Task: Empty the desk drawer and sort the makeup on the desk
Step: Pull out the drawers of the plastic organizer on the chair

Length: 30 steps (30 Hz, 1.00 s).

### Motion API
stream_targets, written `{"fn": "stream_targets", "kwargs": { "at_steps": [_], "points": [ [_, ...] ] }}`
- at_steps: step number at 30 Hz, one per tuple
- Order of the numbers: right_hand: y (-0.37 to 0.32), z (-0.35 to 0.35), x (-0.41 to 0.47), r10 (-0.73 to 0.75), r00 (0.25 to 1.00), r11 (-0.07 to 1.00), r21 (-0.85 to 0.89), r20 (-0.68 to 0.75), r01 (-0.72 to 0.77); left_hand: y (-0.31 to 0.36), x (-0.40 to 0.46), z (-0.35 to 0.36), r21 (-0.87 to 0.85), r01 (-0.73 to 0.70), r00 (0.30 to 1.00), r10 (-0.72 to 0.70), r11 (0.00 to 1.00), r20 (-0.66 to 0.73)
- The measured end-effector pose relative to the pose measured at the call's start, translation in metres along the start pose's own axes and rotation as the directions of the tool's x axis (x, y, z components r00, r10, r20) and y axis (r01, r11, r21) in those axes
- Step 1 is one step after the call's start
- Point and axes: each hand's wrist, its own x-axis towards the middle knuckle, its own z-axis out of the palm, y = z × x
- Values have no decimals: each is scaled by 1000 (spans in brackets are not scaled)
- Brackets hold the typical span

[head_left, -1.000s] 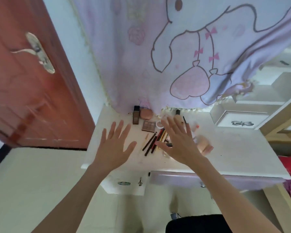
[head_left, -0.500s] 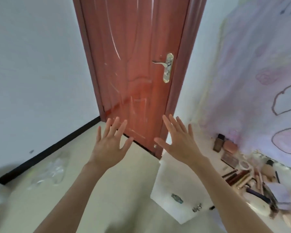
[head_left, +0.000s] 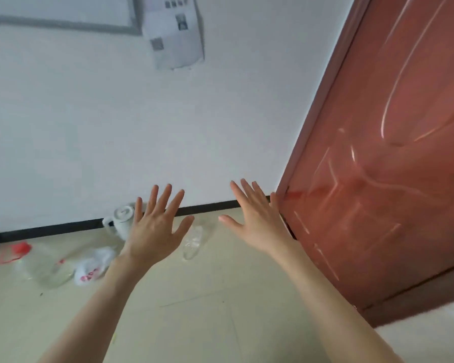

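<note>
Both hands are raised with fingers spread apart, holding nothing: the left hand (head_left: 156, 233) and the right hand (head_left: 257, 221) each have an empty grip. Behind them on the floor (head_left: 207, 310) stand a white kettle (head_left: 121, 221), a clear bottle (head_left: 193, 242) and plastic bags (head_left: 93, 265). A red-brown door (head_left: 391, 166) stands at right. No drawer or makeup is in view.
</note>
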Motion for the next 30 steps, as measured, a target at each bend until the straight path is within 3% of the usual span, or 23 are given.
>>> {"fn": "stream_targets", "kwargs": {
  "at_steps": [5, 12, 21, 24, 30],
  "points": [
    [-86, 33, 89, -273, 954, 962, 28, 124, 272, -98, -3, -23, 48, 275, 960, -271, 960, -76],
    [-216, 79, 180, -624, 745, 778, 106, 236, 619, -206, -37, -53, 74, 629, 773, -612, 774, -168],
    [-386, 124, 248, -868, 334, 420, 185, 367, 888, -290, -103, -98, 6, 921, 370, -868, 390, -332],
    [-450, 144, 244, -903, 172, 272, 215, 393, 938, -309, -137, -109, -39, 973, 196, -908, 226, -371],
    [-567, 184, 214, -918, -56, 52, 259, 392, 964, -358, -197, -117, -80, 996, -55, -937, -29, -346]
  ]
}}
